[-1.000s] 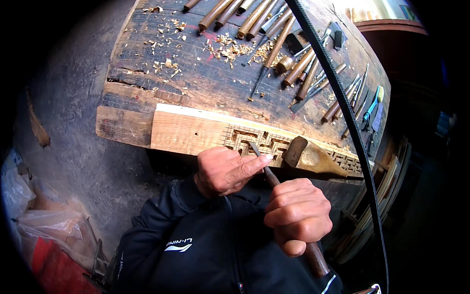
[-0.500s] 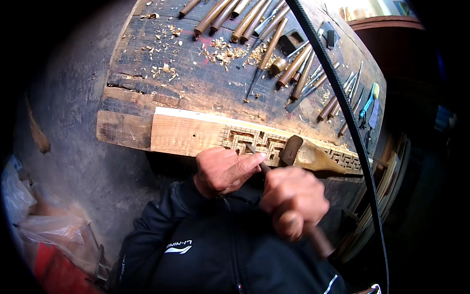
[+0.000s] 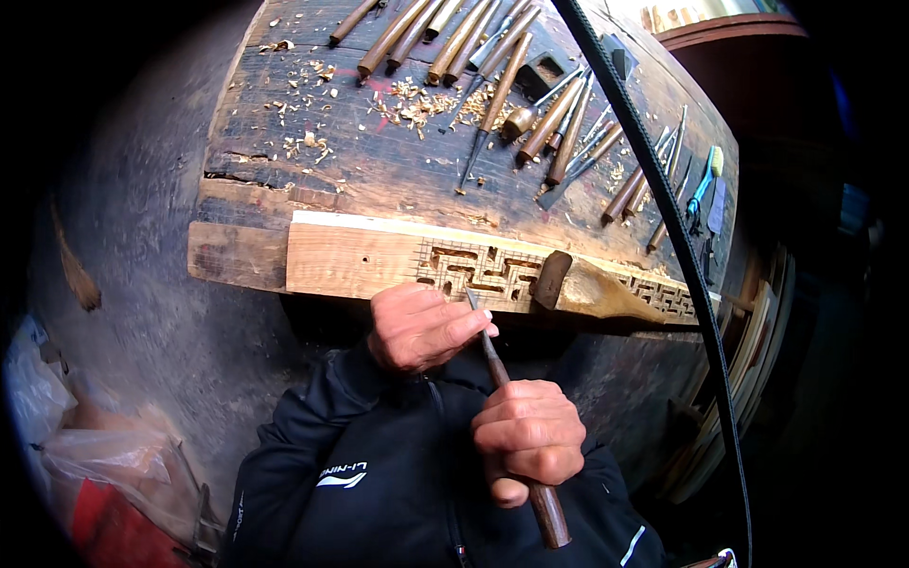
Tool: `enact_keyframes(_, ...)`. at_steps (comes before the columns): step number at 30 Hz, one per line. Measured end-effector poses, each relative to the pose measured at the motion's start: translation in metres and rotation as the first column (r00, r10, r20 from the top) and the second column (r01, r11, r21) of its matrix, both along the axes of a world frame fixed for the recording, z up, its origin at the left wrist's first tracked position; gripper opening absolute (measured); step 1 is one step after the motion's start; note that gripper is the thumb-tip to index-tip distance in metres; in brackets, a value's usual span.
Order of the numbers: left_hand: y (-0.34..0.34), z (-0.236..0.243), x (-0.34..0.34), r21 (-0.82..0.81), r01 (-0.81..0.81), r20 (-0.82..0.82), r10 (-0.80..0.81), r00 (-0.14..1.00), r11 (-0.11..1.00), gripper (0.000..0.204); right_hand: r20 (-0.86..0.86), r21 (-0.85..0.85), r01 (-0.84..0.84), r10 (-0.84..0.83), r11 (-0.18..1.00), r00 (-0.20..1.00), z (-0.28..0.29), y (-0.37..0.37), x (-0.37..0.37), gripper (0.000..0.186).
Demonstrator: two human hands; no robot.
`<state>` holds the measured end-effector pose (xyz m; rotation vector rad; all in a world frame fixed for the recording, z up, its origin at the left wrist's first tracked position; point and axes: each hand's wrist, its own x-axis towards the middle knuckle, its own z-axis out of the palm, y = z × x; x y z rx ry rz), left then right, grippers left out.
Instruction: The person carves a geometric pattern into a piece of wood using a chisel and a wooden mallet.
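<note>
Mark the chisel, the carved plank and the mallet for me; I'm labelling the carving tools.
chisel (image 3: 492, 358), head view, shaft between the hands.
carved plank (image 3: 350, 260), head view, uncarved left part.
mallet (image 3: 606, 292), head view, handle.

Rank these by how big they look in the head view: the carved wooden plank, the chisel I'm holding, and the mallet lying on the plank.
1. carved wooden plank, clearly largest.
2. chisel and mallet look similar in length; the chisel is nearer the camera and partly hidden, so unranked.

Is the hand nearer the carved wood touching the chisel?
Touching. In the head view, the left hand's fingers press against the chisel's shaft just below its tip, near the carved wooden plank.
</note>
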<state>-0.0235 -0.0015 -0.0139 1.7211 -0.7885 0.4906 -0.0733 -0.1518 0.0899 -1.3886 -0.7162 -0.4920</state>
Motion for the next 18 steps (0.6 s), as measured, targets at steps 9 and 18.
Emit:
enact_keyframes(9, -0.001, -0.001, -0.001, 0.078, -0.002, 0.056, -0.003, 0.998, 0.997, 0.044, 0.017, -0.29, -0.212, 0.226, 0.933, 0.974, 0.013, -0.013, 0.014, 0.059)
enact_keyframes(18, 0.0, -0.009, -0.007, 0.097, -0.047, 0.051, 0.042, 0.998, 0.994, 0.049, 0.002, -0.245, -0.249, 0.257, 0.937, 0.966, 0.007, -0.01, 0.021, 0.064)
